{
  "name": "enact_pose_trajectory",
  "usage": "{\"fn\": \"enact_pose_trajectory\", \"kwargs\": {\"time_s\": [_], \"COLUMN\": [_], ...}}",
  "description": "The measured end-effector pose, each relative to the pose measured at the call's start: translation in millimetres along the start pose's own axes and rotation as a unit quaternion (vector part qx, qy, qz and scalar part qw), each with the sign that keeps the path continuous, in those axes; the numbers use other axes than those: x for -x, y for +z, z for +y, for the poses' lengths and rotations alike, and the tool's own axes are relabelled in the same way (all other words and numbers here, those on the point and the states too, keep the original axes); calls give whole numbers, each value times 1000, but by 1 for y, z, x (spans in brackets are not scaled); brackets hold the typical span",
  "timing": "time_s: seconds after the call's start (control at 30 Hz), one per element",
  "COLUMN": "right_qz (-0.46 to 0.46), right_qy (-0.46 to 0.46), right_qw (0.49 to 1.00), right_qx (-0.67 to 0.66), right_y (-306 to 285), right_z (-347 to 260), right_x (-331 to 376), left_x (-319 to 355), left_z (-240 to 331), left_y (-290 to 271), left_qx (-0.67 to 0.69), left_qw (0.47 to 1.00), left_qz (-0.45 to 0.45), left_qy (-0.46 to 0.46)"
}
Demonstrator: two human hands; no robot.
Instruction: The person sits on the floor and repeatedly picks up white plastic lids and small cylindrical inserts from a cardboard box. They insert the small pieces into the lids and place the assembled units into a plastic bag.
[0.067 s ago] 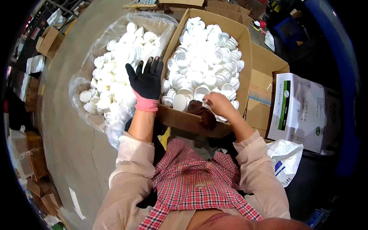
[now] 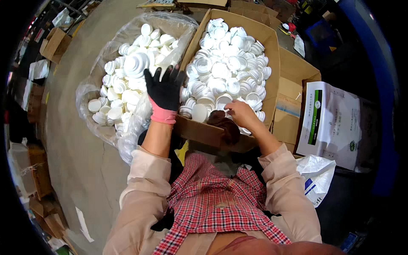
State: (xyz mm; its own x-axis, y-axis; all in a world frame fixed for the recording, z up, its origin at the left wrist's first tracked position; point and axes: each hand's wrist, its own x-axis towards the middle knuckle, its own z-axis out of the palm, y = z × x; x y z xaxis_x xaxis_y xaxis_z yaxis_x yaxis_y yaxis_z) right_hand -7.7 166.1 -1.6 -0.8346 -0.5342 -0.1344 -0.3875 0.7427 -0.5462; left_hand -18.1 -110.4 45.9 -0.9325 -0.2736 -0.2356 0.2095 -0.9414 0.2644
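My left hand point(image 2: 163, 89), in a black glove with a pink cuff, is open with fingers spread above the wall between a plastic-lined container and a carton. Just left of its fingertips, a white stepped round cap point(image 2: 137, 64) looks larger than the others and seems to be in the air over the white caps point(image 2: 114, 112) in the liner. My bare right hand point(image 2: 243, 114) is closed at the carton's near end, its fingertips beside white caps point(image 2: 223, 101) and a dark brown cloth-like piece point(image 2: 229, 129) over the edge. What those fingers hold is hidden.
The cardboard carton point(image 2: 274, 63) and the clear plastic liner point(image 2: 100, 55) stand side by side before me. To the right are an open carton point(image 2: 287, 114), a printed white box point(image 2: 327, 123) and a white bag point(image 2: 318, 176). More boxes point(image 2: 55, 44) line the left side.
The white cap near my left hand has moved left and slightly toward me, away from the glove. My left hand has shifted slightly right. My right hand has barely moved.
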Motion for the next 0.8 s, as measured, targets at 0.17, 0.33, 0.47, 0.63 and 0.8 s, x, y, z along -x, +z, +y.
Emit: {"fn": "enact_pose_trajectory", "kwargs": {"time_s": [0.17,0.33,0.47,0.63,0.8], "right_qz": [3,-19,8,237,238], "right_qy": [65,177,160,89,-203], "right_qw": [998,984,981,934,917], "right_qx": [-20,11,-105,-253,-248], "right_y": [65,116,121,44,-41], "right_z": [-10,-18,-11,-59,-76], "right_x": [-42,-70,-74,-71,-42], "left_x": [-3,-1,3,4,2], "left_z": [-25,-30,-28,-17,-27], "left_y": [-7,-1,7,-2,-3], "left_qx": [-163,-241,-366,-475,-102], "left_qw": [983,962,919,874,944], "left_qz": [-80,-116,-129,-94,-139], "left_qy": [-14,-46,-64,42,-280]}}
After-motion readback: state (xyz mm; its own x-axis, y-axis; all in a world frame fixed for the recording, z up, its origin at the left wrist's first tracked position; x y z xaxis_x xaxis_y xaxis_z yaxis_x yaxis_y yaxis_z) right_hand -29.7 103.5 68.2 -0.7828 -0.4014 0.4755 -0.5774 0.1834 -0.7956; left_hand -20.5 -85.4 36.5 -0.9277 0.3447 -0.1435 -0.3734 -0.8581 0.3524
